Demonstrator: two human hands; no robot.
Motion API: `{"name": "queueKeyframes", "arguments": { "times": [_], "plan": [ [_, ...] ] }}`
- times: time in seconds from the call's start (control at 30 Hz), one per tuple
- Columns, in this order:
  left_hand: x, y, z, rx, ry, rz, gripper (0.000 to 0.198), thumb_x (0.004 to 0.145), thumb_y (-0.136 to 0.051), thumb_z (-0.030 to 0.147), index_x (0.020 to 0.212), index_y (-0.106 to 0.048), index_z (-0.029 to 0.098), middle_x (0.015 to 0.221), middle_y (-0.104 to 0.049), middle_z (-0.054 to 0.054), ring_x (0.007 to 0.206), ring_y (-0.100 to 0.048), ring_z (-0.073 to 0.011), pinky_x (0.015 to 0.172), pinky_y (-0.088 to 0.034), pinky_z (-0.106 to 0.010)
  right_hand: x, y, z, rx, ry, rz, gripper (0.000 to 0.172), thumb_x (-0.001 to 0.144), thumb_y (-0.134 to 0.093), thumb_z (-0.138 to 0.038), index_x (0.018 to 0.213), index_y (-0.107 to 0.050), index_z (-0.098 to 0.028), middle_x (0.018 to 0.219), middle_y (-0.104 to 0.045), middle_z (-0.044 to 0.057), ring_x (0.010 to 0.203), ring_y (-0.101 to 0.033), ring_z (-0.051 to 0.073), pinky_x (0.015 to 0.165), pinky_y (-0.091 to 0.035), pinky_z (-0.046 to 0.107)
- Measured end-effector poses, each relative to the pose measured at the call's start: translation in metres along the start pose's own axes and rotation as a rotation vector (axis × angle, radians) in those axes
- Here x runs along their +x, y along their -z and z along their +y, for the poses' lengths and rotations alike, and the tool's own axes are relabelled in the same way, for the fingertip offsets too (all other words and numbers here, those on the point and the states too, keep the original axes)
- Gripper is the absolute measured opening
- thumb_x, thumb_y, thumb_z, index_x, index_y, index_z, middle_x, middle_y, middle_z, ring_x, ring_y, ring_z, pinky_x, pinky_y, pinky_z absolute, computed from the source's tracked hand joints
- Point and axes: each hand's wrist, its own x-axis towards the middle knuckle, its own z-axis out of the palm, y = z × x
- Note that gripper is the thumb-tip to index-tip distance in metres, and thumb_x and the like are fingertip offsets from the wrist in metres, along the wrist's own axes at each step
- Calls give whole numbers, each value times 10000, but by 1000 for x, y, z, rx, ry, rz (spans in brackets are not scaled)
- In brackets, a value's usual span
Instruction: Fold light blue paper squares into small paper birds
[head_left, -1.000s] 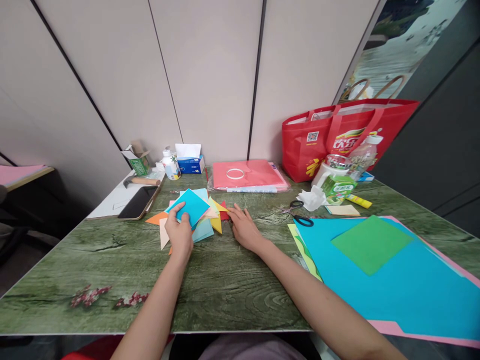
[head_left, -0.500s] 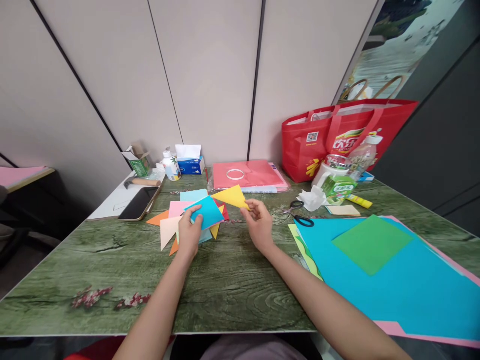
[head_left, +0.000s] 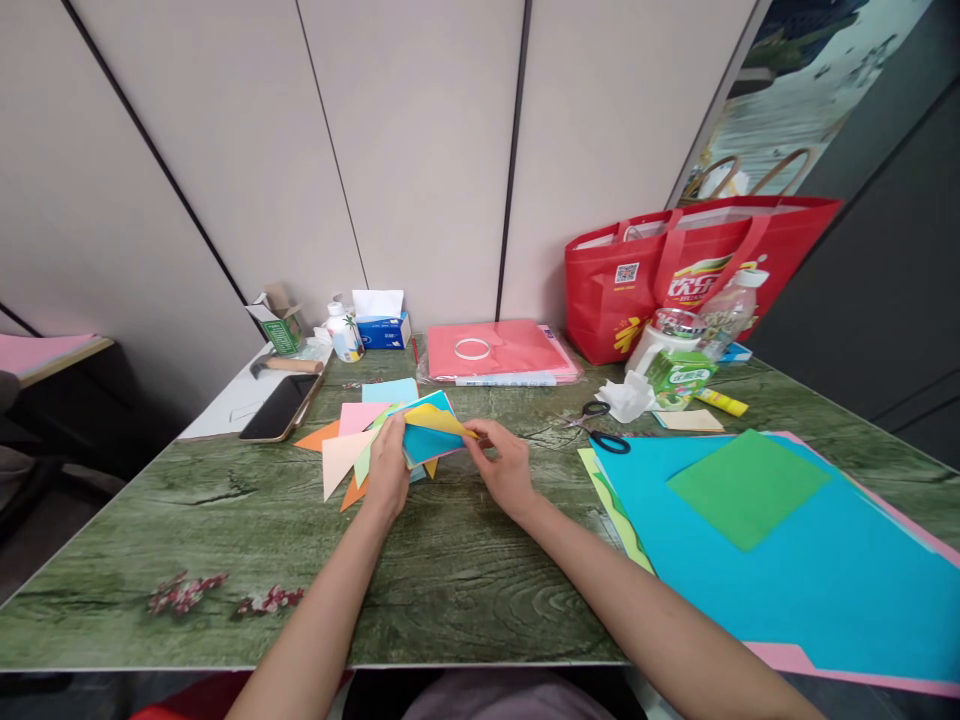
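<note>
A loose heap of coloured paper pieces (head_left: 352,445) lies on the green wood-grain table (head_left: 450,570): orange, pink, cream, pale green and light blue. My left hand (head_left: 390,468) is closed on a small bundle of pieces with a teal square (head_left: 427,440) showing. My right hand (head_left: 504,462) pinches a yellow triangle (head_left: 435,418) at its right tip and lays it over the teal square. Both hands are close together just above the table.
Big teal, green and pink sheets (head_left: 757,540) cover the right side. Scissors (head_left: 604,435), crumpled tissue (head_left: 626,395), a green carton (head_left: 679,375) and a red bag (head_left: 675,270) stand behind them. A pink folder with a tape ring (head_left: 471,348), tissue box (head_left: 381,322) and phone (head_left: 276,406) lie at the back.
My right hand picked up the yellow triangle from the heap, lifted it, then brought it down onto the teal square held by my left hand.
</note>
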Motion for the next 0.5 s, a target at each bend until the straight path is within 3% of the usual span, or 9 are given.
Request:
{"name": "queueKeyframes", "arguments": {
  "times": [0.1,0.27,0.5],
  "plan": [
    [-1,1,1,-22,25,-1,436,710,-603,527,928,-642,151,792,-588,-18,626,-524,-129,545,-429,-239,-1,0,-1,-30,35,-50,172,901,-467,-230,958,-628,-216,878,-683,57,751,-626,162,686,-524,292],
    [1,2,-3,-30,53,-51,492,631,-690,511,968,-634,156,842,-604,-19,660,-540,-130,556,-434,-236,-3,-2,0,-28,-17,-29,144,885,-499,-266,968,-599,-203,871,-689,58,715,-642,154,636,-538,270],
    [2,2,-5,-23,59,-53,512,631,-651,455,1050,-613,164,869,-621,-38,688,-568,-148,581,-461,-256,-2,0,1,-33,-7,-55,125,875,-491,-235,883,-613,-209,844,-684,46,662,-618,143,622,-525,274]
  ]
}}
